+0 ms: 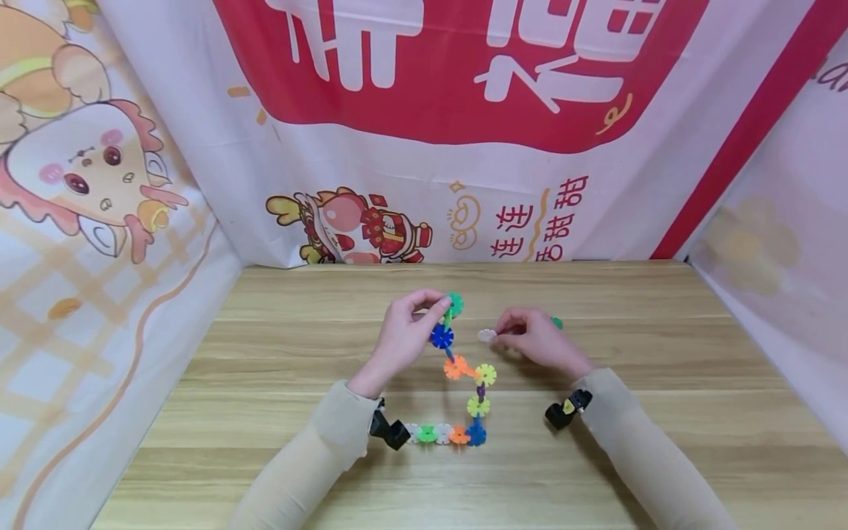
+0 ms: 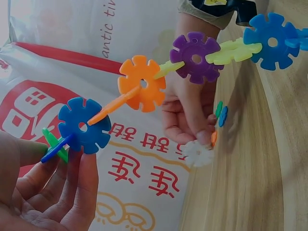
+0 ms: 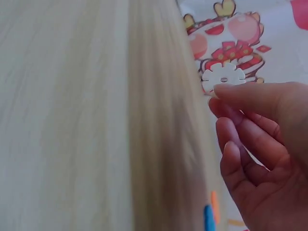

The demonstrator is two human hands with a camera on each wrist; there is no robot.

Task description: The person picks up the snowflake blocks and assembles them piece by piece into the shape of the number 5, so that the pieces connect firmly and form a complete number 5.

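Observation:
My left hand (image 1: 405,330) grips the upper end of a chain of interlocking snowflake discs, near a green disc (image 1: 455,303) and a dark blue disc (image 1: 442,336). From there the chain runs down through an orange disc (image 1: 454,367), yellow discs and a purple one to a blue disc (image 1: 476,433), then turns left. In the left wrist view, slotted discs such as the purple disc (image 2: 196,58) join edge to edge. Across a gap to the right, my right hand (image 1: 538,338) pinches a single white disc (image 3: 224,76) between thumb and fingers, apart from the chain.
Loose discs lie beyond the right hand: a green disc (image 1: 557,322), plus a blue disc (image 2: 223,116) and an orange disc (image 2: 214,139) seen in the left wrist view. Printed cloth (image 1: 424,169) hangs behind the wooden table (image 1: 278,353) and at both sides.

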